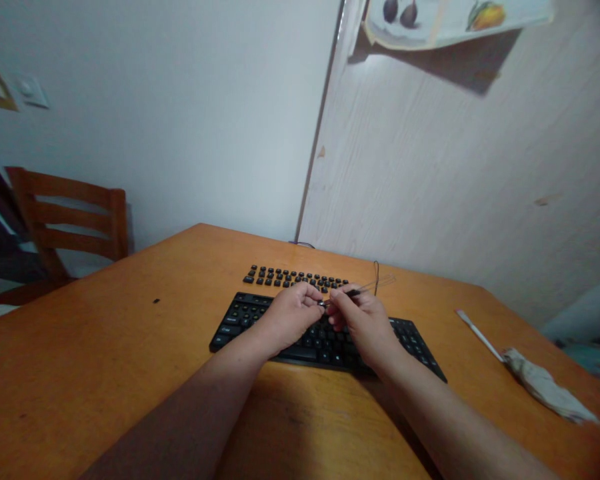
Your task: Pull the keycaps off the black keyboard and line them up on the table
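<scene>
Over the middle of a black keyboard (300, 353), my two hands meet at the fingertips. My left hand (295, 313) is closed in a pinch on a small dark keycap (321, 303), mostly covered by the fingers. A wire keycap puller (373, 287) is gripped in my right hand (363, 320); its thin wire loops stick out to the right past the fingers. Its near end lies hidden at the fingertips, close to the keycap. Behind the keyboard, rows of loose black keycaps (275, 273) lie on the table. Some keys at the keyboard's upper left look bare of caps.
The wooden table (105, 373) reaches to the wall. A small black piece (156, 301) lies at left. On the right are a white brush-like stick (480, 337) and a crumpled pale cloth (545, 387). A thin cable (377, 273) runs behind the keyboard. A wooden chair (75, 213) stands at left.
</scene>
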`<state>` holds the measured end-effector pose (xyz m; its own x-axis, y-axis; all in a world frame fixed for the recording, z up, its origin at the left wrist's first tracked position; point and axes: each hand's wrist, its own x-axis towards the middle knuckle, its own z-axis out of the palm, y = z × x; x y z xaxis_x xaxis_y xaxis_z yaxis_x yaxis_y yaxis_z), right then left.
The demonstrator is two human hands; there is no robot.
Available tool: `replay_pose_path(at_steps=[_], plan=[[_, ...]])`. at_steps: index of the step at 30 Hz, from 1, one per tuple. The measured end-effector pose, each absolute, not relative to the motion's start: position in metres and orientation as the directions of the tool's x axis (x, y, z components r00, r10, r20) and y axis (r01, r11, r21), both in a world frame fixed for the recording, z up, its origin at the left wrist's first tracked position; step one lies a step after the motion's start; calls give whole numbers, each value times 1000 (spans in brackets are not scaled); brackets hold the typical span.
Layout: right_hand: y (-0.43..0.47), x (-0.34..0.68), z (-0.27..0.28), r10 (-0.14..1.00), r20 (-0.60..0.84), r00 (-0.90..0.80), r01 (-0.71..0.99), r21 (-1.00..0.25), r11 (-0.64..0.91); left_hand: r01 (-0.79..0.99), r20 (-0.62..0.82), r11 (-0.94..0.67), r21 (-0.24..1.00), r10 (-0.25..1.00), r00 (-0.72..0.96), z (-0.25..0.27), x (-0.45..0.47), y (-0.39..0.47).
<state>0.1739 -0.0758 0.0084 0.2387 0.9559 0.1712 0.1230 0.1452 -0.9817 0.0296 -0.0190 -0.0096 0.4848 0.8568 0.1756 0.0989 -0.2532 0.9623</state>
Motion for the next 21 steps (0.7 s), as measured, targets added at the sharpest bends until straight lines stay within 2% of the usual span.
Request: replay_pose_path(at_steps=[8,12,17,21], plan=[[-77,172,11,960,184,210,60,-983,175,57,167,-225,973,850,499,-5,26,-20],[-75,177,11,943,239,230,36,-971,237,19,142,-175,984,852,504,-1,25,-22],[-70,188,8,889,321,325,147,-946,288,-40,139,-137,990,858,494,-3,22,-18],[-67,192,4,898,347,272,189,-934,304,-95,114,-76,993,855,506,-5,23,-15]])
